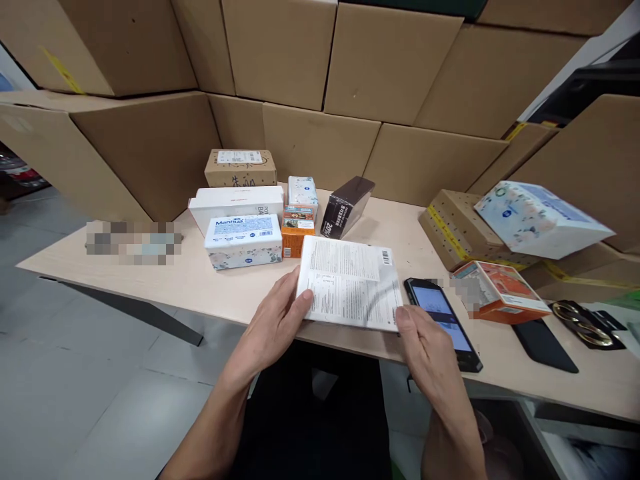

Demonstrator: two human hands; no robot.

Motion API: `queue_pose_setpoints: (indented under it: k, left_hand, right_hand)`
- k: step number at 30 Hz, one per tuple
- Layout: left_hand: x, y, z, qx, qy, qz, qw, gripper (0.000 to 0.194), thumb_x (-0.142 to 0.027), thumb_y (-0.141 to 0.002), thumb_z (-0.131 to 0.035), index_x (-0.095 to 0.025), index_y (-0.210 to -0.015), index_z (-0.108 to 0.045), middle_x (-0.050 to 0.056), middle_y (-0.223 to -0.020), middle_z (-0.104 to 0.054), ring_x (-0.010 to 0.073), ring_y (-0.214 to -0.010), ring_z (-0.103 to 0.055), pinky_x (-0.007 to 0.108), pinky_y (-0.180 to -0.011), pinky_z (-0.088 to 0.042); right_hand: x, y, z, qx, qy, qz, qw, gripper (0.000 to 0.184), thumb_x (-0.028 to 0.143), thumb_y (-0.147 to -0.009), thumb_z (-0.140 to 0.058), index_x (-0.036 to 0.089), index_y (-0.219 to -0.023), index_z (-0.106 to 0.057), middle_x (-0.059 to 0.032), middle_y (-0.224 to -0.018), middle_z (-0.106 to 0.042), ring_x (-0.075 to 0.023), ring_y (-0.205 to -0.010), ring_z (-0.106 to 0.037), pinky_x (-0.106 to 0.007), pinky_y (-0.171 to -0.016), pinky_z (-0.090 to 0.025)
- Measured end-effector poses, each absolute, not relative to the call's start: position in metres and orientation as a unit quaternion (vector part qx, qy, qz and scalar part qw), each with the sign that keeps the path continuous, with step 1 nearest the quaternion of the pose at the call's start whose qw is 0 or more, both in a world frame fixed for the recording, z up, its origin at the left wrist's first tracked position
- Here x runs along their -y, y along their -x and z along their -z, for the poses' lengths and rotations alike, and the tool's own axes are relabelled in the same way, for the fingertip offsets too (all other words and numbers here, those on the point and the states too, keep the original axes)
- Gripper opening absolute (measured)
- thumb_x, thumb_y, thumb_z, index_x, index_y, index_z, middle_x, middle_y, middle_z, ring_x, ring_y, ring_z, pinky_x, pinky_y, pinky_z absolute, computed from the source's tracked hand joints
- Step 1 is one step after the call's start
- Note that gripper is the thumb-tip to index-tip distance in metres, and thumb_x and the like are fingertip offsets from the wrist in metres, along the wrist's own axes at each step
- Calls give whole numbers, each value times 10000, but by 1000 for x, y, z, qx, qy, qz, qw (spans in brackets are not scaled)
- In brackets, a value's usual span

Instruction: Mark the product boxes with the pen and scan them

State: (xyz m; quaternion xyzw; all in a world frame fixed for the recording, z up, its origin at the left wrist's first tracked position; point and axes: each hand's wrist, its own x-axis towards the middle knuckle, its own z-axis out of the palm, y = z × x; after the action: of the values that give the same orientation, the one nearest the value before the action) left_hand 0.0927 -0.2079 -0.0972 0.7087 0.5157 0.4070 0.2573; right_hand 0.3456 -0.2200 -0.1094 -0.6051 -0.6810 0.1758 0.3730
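Note:
A flat white box [353, 283] covered in fine print, with a barcode at its upper right corner, is held tilted above the table's front edge. My left hand [277, 310] grips its left side, thumb on the printed face and fingers hidden behind. On the lower right corner my right hand [425, 340] is closed, its thumb also on top. Just right of the box lies a phone-like device [443, 320] with a lit screen, partly behind my right hand. Behind the box stand a dark brown box [346, 208] and a small orange box [299, 233].
Left of centre sit a Manhua tissue pack [244, 243], a long white box [237, 200], another tissue pack [303, 193] and a small carton [241, 168]. At right are a tissue pack [543, 217] on cartons, an orange box [505, 290], a black phone [545, 345] and scissors [585, 323]. Cardboard boxes [320, 143] wall the back.

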Motion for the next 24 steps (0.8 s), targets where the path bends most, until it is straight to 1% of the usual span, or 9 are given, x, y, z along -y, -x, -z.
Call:
queue_pose_setpoints:
  k: [3, 6, 9, 12, 15, 18, 21, 22, 24]
  left_hand:
    - [209, -94, 98, -454, -677, -496, 300, 540, -333, -1035, -459, -251, -1561, -367, 152, -1455, -584, 268, -1297, -611, 438, -968, -603]
    - [201, -97, 100, -393, -659, -545, 339, 581, -364, -1021, -478, -251, -1574, -340, 152, -1517, -532, 271, -1263, -645, 452, -972, -611]
    - [190, -100, 104, -344, -687, -544, 338, 545, -417, -1005, -514, -261, -1523, -443, 125, -1527, -533, 301, -1359, -575, 477, -1036, -577]
    - [181, -108, 109, -310, -727, -524, 319, 548, -430, -992, -543, -277, -1513, -463, 110, -1562, -494, 307, -1441, -487, 492, -1113, -517]
    - [175, -120, 116, -315, -749, -504, 293, 559, -399, -1002, -542, -296, -1538, -417, 106, -1590, -455, 280, -1485, -429, 471, -1135, -495]
    - [173, -132, 124, -384, -749, -469, 268, 505, -390, -1024, -507, -275, -1512, -447, 117, -1563, -489, 259, -1473, -444, 457, -1112, -512]
    - [175, -139, 132, -435, -754, -421, 254, 445, -380, -1025, -508, -220, -1440, -522, 123, -1439, -605, 249, -1346, -573, 462, -1107, -511]
    - [176, -140, 135, -441, -763, -405, 243, 439, -372, -1017, -525, -211, -1426, -532, 118, -1406, -628, 248, -1312, -593, 466, -1104, -511]
    - [177, -141, 139, -442, -783, -383, 212, 432, -353, -1004, -551, -202, -1409, -542, 111, -1359, -654, 247, -1270, -607, 464, -1081, -523]
  right_hand:
    - [226, -348, 113, 609, 607, -234, 454, 366, 530, -958, -522, 204, -1026, -674, -78, -963, -728, -209, -857, -673, -340, -730, -529]
    - [223, -365, 110, 536, 582, -293, 537, 513, 582, -828, -668, 211, -1179, -621, -112, -1040, -745, -266, -936, -709, -399, -744, -569]
    - [217, -396, 99, 530, 583, -346, 509, 822, 667, -625, -789, 206, -1273, -581, -160, -1074, -747, -353, -949, -718, -461, -668, -581]
    - [216, -422, 88, 541, 615, -340, 461, 933, 700, -490, -844, 201, -1241, -604, -169, -993, -756, -384, -826, -720, -493, -575, -563]
    - [216, -434, 78, 532, 633, -303, 474, 784, 691, -659, -757, 220, -1267, -604, -168, -963, -747, -330, -703, -707, -438, -501, -518]
    - [204, -435, 66, 525, 648, -198, 515, 590, 553, -824, -677, 258, -1326, -580, -191, -1134, -714, -255, -676, -685, -344, -443, -428]
    - [170, -433, 53, 527, 640, -96, 551, 609, 450, -831, -694, 231, -1374, -524, -200, -1289, -652, -250, -837, -694, -314, -515, -460]
    - [155, -432, 51, 528, 649, -71, 544, 661, 441, -799, -721, 194, -1375, -509, -207, -1245, -667, -251, -855, -694, -314, -543, -476]
    - [120, -426, 52, 541, 674, -34, 503, 712, 486, -800, -701, 100, -1357, -483, -208, -1090, -707, -203, -713, -674, -330, -562, -482]
